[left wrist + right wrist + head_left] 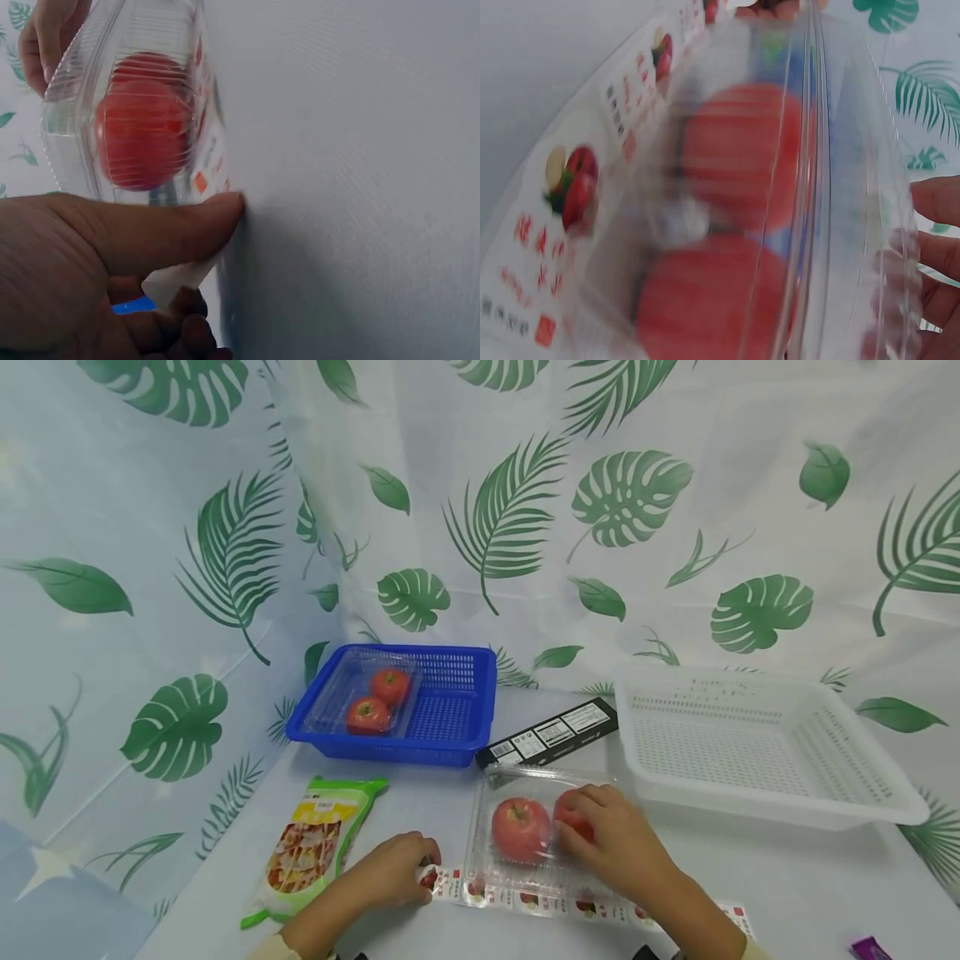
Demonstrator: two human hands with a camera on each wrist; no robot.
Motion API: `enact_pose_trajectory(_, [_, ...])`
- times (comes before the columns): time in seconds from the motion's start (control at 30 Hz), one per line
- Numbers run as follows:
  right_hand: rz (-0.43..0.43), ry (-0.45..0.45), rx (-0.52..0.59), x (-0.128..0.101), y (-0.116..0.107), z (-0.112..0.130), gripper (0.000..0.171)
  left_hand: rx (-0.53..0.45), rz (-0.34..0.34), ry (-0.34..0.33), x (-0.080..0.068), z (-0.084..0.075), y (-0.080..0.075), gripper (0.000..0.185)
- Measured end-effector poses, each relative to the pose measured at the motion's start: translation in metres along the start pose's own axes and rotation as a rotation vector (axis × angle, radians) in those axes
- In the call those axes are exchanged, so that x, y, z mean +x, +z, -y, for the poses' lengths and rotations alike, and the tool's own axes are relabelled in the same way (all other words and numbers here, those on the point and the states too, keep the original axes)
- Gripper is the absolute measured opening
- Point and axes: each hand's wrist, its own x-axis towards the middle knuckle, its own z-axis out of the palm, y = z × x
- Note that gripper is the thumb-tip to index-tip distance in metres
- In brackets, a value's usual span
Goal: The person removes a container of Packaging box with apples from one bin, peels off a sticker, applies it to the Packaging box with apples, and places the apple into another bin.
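A clear plastic clamshell box (555,878) with two red apples (521,831) inside lies shut on the white table. Along its near edge runs a strip of fruit labels (528,902), partly seen through the box's rim. My left hand (397,870) pinches the strip's left end between thumb and curled fingers, as the left wrist view shows with the thumb (172,229) on top. On the box's lid, over the right-hand apple, rests my right hand (618,839). Its fingers (941,255) are spread and touch the clear plastic in the right wrist view.
At the back left, a blue basket (420,752) holds another clear box with two apples. A long black carton (551,735) lies beside it. A white basket (750,802) stands at the right. A green-edged food bag (307,847) lies left; a purple packet (870,949) lies front right.
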Motion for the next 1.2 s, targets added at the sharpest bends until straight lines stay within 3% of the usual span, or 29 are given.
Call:
enact_pose_trajectory(0.27, [-0.007,-0.140,0.043,0.004,0.010,0.023,0.028,-0.126,0.120,0.066,-0.010,0.000,-0.002,0.032])
enact_pose_trajectory(0.47, [0.071,-0.101,0.061,0.000,0.016,0.040,0.025,-0.147,0.170,0.143,-0.018,-0.010,-0.013,0.028])
enact_pose_trajectory(0.57, [0.071,-0.112,0.109,-0.002,0.018,0.045,0.025,-0.176,0.236,0.232,-0.023,-0.018,-0.021,0.027])
enact_pose_trajectory(0.7, [-0.006,-0.244,0.191,-0.003,0.019,0.050,0.020,-0.231,0.299,0.399,-0.027,-0.028,-0.030,0.027])
enact_pose_trajectory(0.77, [-0.049,-0.312,0.241,-0.004,0.019,0.051,0.019,-0.307,0.295,0.424,-0.025,-0.034,-0.032,0.026])
enact_pose_trajectory(0.83, [-0.077,-0.353,0.293,-0.006,0.017,0.053,0.020,-0.430,0.273,0.412,-0.022,-0.040,-0.033,0.026])
enact_pose_trajectory(0.97, [-0.081,-0.379,0.402,-0.009,0.014,0.056,0.020,-0.686,0.200,0.328,-0.013,-0.052,-0.031,0.024])
enact_pose_trajectory(1.2, [-0.072,-0.451,0.492,-0.014,0.015,0.058,0.018,-0.965,0.093,0.212,-0.003,-0.068,-0.023,0.028])
